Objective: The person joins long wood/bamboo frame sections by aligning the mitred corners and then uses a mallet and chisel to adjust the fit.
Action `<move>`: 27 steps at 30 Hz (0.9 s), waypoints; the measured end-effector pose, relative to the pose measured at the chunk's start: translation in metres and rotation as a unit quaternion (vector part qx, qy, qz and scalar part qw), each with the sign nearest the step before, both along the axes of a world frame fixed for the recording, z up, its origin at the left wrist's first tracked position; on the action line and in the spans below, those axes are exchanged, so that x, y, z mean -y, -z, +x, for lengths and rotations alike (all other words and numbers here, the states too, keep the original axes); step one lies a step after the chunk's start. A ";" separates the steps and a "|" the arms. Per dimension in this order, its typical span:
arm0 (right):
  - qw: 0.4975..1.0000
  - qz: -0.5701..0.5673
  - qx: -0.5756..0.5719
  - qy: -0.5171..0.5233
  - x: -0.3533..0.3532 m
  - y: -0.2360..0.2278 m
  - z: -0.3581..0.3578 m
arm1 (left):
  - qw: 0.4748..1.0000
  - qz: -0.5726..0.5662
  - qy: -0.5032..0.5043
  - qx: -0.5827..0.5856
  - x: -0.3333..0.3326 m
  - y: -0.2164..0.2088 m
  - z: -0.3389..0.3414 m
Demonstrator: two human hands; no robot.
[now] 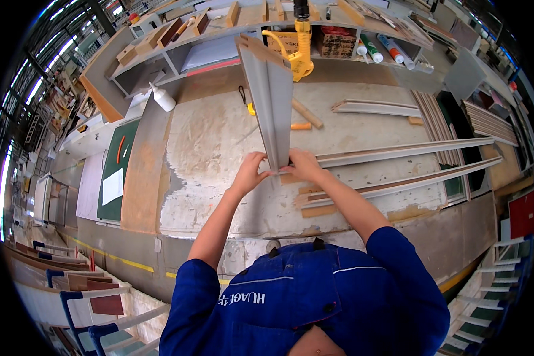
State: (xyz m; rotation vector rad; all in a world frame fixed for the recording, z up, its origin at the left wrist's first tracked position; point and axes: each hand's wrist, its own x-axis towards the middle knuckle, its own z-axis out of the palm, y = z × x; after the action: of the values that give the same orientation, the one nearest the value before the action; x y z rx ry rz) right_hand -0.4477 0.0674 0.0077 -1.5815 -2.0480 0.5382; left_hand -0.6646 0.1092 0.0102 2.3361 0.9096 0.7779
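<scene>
A long grey-white moulding strip [270,107] rises from the worktable in front of me, its far end showing bare wood. My left hand [250,172] is closed at the left of its near end, thumb and fingers pinching the edge. On the other side my right hand [303,165] grips the same end, its fingers partly hidden by the strip. Right of my hands, two more moulding strips [404,153] [409,183] lie on the table, small wood blocks [318,211] beside their near ends. Beyond the upright strip are a wooden stick [307,113] and an orange handle [301,126].
A white squeeze bottle [164,99] stands at the far left, above a green mat [110,204]. A yellow tool [303,56] hangs over the back. Shelving [219,65] runs along the far edge, holding tubes [371,48]. Stacked strips [436,127] lie at right.
</scene>
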 end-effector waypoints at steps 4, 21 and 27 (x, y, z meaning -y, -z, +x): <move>0.999 0.041 0.014 -0.001 -0.001 0.004 0.000 | 0.999 -0.018 0.016 -0.034 -0.005 0.047 -0.002; 0.999 -0.006 0.033 -0.004 0.000 -0.007 0.000 | 0.993 -0.048 0.036 -0.104 -0.029 0.042 0.013; 0.999 -0.005 0.033 -0.012 -0.002 -0.002 0.002 | 0.989 -0.140 0.041 -0.025 -0.020 0.030 0.011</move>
State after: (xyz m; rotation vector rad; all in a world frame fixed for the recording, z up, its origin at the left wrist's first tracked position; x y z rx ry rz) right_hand -0.4453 0.0691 0.0094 -1.6027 -2.1175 0.5134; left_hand -0.6533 0.1294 -0.0201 2.1387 0.8754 0.5220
